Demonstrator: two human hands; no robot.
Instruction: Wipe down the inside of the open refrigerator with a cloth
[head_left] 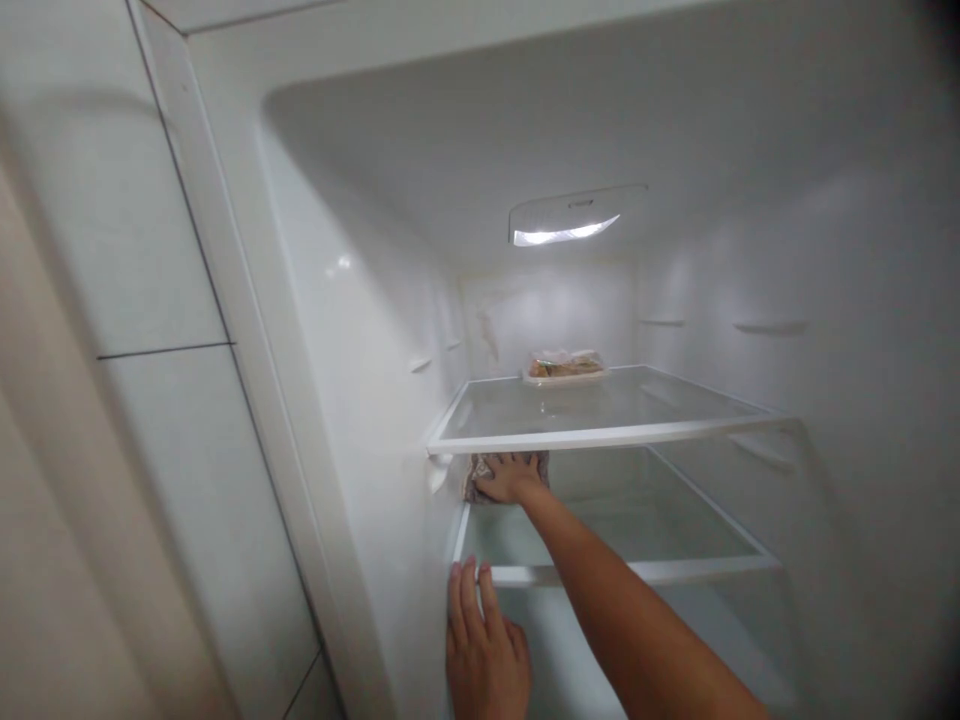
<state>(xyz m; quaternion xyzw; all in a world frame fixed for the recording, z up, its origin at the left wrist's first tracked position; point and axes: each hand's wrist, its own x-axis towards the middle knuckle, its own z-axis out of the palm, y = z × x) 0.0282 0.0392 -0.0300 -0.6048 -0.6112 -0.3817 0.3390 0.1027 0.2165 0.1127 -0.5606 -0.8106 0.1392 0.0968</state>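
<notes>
My right hand reaches deep into a white refrigerator, under the upper glass shelf. Its fingers are spread on a patterned brownish cloth, pressing it flat at the back left of the lower glass shelf. Nearer to me, my left hand is upright at the front left corner of that lower shelf, fingertips touching its white front edge. Its fingers are extended and it holds nothing.
A wrapped tray of food sits at the back of the upper shelf. A lit lamp is set in the ceiling. Small ribs project from the side walls. Left of the refrigerator stands a tiled wall.
</notes>
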